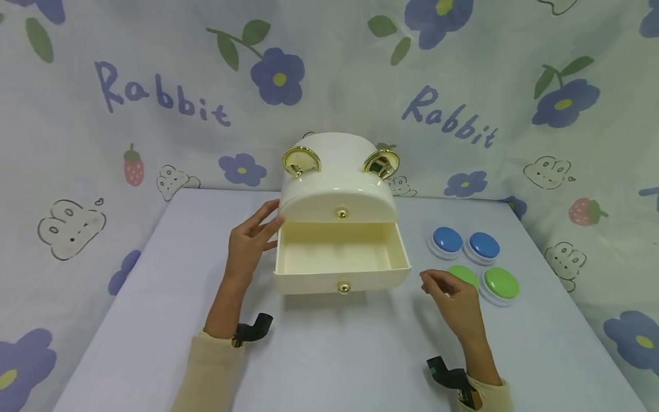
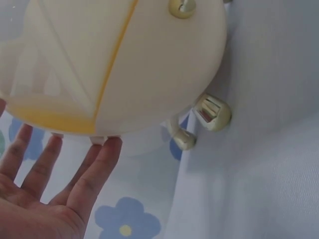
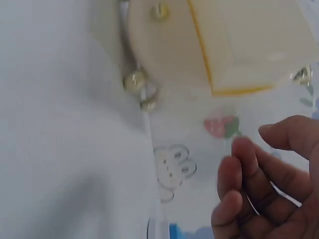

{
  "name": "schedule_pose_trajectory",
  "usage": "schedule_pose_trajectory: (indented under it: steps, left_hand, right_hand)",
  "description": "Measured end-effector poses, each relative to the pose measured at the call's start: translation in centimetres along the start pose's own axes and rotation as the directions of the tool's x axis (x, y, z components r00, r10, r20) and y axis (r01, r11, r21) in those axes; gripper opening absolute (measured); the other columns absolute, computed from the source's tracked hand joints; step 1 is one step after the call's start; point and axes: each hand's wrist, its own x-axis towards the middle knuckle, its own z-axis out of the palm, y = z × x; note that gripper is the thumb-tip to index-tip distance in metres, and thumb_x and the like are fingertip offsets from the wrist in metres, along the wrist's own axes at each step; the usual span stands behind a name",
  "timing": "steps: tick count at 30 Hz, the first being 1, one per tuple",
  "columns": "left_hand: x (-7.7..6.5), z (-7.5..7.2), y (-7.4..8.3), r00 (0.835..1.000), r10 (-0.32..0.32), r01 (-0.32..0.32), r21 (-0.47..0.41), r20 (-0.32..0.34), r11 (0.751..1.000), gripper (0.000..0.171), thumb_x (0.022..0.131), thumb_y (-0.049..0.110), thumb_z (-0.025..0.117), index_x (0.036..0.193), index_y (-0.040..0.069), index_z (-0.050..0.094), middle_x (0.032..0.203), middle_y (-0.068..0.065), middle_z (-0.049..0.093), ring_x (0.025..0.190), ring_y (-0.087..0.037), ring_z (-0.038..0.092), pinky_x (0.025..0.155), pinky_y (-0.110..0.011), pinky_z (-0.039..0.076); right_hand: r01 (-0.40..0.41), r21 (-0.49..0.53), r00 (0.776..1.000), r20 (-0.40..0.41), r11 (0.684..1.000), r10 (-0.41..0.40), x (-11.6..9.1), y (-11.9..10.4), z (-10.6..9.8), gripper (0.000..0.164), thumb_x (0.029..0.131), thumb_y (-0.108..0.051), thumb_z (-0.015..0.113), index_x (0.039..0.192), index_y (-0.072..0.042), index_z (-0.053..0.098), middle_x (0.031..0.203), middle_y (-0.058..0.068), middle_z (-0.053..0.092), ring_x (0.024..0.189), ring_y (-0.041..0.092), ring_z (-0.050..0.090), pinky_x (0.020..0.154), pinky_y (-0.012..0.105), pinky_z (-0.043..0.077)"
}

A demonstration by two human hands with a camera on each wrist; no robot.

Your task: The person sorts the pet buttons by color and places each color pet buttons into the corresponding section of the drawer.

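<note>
A cream, round-topped drawer box (image 1: 368, 197) with gold ear-shaped trims stands on the white table in the head view. Its lower drawer (image 1: 304, 282), with a gold knob (image 1: 344, 286), is pulled out; the upper front remains flush. Against the box's left side rests my left hand (image 1: 246, 249); the left wrist view shows its fingers (image 2: 97, 174) extended, fingertips at the cream wall. My right hand (image 1: 455, 300) hovers near the drawer's front right corner, apart from it. Its fingers (image 3: 229, 177) are loosely bent, with nothing between them and the thumb.
Right of the box sit two blue-topped round buttons (image 1: 447, 240) on white bases and two green-topped ones (image 1: 501, 282). My right hand partly overlaps one green top. Gold feet (image 2: 213, 112) show under the box. A printed rabbit-and-flower cloth (image 1: 329, 68) hangs behind the table.
</note>
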Motion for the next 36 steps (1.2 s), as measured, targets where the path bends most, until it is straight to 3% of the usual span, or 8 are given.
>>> schedule_pose_trajectory:
  steps: [4,9,15,22,28,36]
  left_hand:
    - [0.1,0.0,-0.1,1.0,-0.003,0.003,-0.002,0.0,1.0,0.049,0.096,0.037,0.07,0.142,0.026,0.059,0.148,0.006,0.052,0.12,-0.019,0.062,0.082,-0.032,0.062]
    - [0.0,-0.1,-0.1,1.0,-0.004,0.004,-0.005,-0.004,1.0,0.048,0.096,0.036,0.07,0.142,0.026,0.059,0.147,0.006,0.052,0.118,-0.017,0.063,0.082,-0.032,0.062]
    - [0.1,-0.2,0.0,1.0,0.008,-0.008,-0.011,-0.009,1.0,0.048,0.096,0.034,0.07,0.142,0.025,0.059,0.147,0.006,0.052,0.117,-0.016,0.063,0.081,-0.031,0.062]
    - [0.2,0.0,-0.1,1.0,0.005,-0.005,-0.02,0.001,1.0,0.048,0.097,0.032,0.07,0.143,0.024,0.059,0.149,0.005,0.051,0.118,-0.016,0.063,0.081,-0.03,0.062]
    - [0.4,0.1,-0.2,1.0,0.008,-0.008,-0.008,0.001,1.0,0.048,0.097,0.034,0.069,0.142,0.024,0.059,0.148,0.005,0.052,0.118,-0.017,0.063,0.081,-0.029,0.062]
    - [0.4,0.0,-0.3,1.0,0.022,-0.022,-0.016,0.006,1.0,0.047,0.097,0.032,0.069,0.142,0.023,0.059,0.148,0.004,0.052,0.116,-0.017,0.064,0.08,-0.03,0.062]
  right_hand:
    - [-0.048,-0.075,0.994,-0.107,0.996,0.039,1.0,1.5,-1.5,0.027,0.095,-0.026,0.072,0.115,-0.007,0.073,0.098,0.002,0.068,0.089,0.007,0.06,0.073,0.009,0.05]
    - [-0.098,-0.139,0.985,-0.152,0.985,0.077,1.5,2.8,-2.8,0.036,0.092,-0.026,0.075,0.12,-0.003,0.07,0.102,0.008,0.059,0.092,0.013,0.052,0.073,0.008,0.043]
    - [-0.139,-0.241,0.986,-0.125,0.96,0.111,1.9,3.9,-3.2,0.053,0.091,-0.03,0.076,0.13,0.002,0.061,0.114,0.017,0.051,0.105,0.03,0.046,0.081,0.033,0.043]
    - [-0.209,-0.35,0.977,-0.109,0.913,0.182,2.1,5.2,-3.5,0.074,0.088,-0.038,0.077,0.14,0.007,0.05,0.131,0.03,0.037,0.126,0.047,0.027,0.091,0.06,0.036]
    - [-0.259,-0.426,0.966,-0.128,0.867,0.225,2.0,5.7,-3.7,0.084,0.085,-0.049,0.076,0.14,0.007,0.049,0.132,0.033,0.035,0.126,0.05,0.026,0.09,0.066,0.033]
    - [-0.269,-0.415,0.963,-0.143,0.869,0.23,1.7,6.2,-3.6,0.084,0.082,-0.052,0.079,0.137,0.006,0.051,0.13,0.031,0.036,0.126,0.048,0.026,0.09,0.065,0.032]
